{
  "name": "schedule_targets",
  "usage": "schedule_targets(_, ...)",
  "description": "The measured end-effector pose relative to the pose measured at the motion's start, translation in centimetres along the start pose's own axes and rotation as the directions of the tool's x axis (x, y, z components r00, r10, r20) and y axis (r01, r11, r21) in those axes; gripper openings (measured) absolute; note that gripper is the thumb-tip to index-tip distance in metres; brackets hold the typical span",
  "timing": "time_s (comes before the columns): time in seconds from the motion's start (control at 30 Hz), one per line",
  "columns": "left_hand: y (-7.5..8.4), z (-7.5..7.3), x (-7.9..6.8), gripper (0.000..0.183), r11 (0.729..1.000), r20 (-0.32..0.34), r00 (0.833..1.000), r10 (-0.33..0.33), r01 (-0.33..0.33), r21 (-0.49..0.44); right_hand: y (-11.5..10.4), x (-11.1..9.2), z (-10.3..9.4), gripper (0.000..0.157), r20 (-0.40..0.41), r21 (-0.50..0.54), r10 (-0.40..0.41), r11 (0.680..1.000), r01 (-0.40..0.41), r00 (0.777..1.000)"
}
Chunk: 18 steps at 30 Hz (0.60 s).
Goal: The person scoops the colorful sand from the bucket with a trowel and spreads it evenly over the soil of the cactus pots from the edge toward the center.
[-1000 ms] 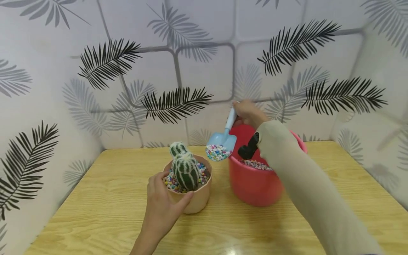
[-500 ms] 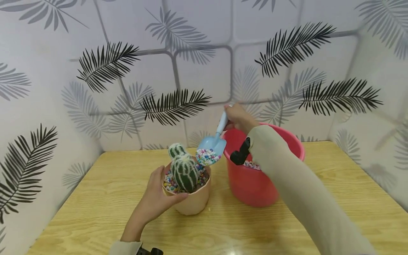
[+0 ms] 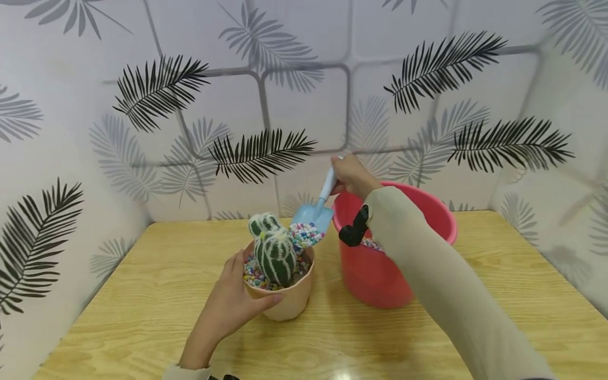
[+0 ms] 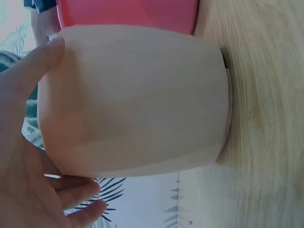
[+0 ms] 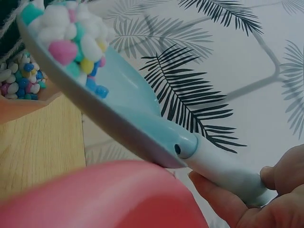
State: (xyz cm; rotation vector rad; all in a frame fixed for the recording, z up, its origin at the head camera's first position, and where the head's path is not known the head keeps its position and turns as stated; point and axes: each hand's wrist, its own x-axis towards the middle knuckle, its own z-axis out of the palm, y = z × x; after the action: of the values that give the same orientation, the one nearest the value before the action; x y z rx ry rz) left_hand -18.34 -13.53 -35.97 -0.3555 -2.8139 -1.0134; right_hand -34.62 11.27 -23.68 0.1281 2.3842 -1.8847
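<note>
My right hand (image 3: 351, 174) grips the white handle of a small light-blue shovel (image 3: 313, 215), its blade heaped with colourful pebbles (image 5: 78, 40). The blade's tip hangs over the right side of a peach plant pot (image 3: 290, 303), close beside the cactus (image 3: 275, 256). Striped green with white fuzz, the cactus stands in a bed of similar pebbles. My left hand (image 3: 235, 301) holds the pot's near left rim, thumb in front and fingers along the left side. In the left wrist view, the thumb and fingers (image 4: 78, 194) span the pot's rim.
A red bucket (image 3: 375, 279) with pebbles inside stands right of the pot, below my right forearm. Both stand on a light wooden table (image 3: 157, 306). Behind is a wall (image 3: 304, 116) with a leaf pattern.
The loaded shovel has moved left and slightly down, from beside the bucket's rim to over the pot. My left hand stays at the pot; its wrist has shifted left.
</note>
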Motion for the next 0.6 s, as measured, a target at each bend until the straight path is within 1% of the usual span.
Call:
schedule_targets(0.1,0.3,-0.3,-0.3,0.107,1.000,-0.013,1.000,-0.002,0.002,0.002,0.0,0.0,0.2,0.047,0.012,-0.001,-0.007,1.000,0.007,1.000)
schedule_targets(0.2,0.2,-0.6,-0.3,0.106,1.000,-0.002,1.000,0.013,-0.013,-0.015,0.3,0.1,0.4,0.048,0.019,0.006,-0.011,1.000,0.010,1.000)
schedule_targets(0.3,-0.1,-0.8,0.1,0.108,0.999,0.041,0.999,0.019,-0.017,-0.050,0.6,0.3,0.6,0.049,0.012,0.018,-0.016,1.000,0.016,1.000)
schedule_targets(0.4,-0.4,-0.9,0.3,0.111,0.997,0.094,0.996,0.009,-0.002,-0.074,0.9,0.4,0.9,0.045,0.008,0.027,-0.020,0.999,0.019,1.000)
schedule_targets(0.47,-0.5,-1.0,0.4,0.111,0.997,0.109,0.994,0.003,0.006,-0.079,0.9,0.3,1.0,0.043,0.005,0.031,-0.023,0.999,0.023,1.000)
schedule_targets(0.53,-0.4,-1.0,0.4,0.109,0.997,0.107,0.994,0.005,0.002,-0.071,0.9,0.2,1.1,0.042,0.001,0.028,-0.028,0.999,0.028,1.000)
schedule_targets(0.6,-0.2,-1.1,0.3,0.109,0.999,0.088,0.996,0.006,-0.002,-0.047,0.7,0.1,1.1,0.045,-0.007,0.025,-0.034,0.999,0.034,0.999)
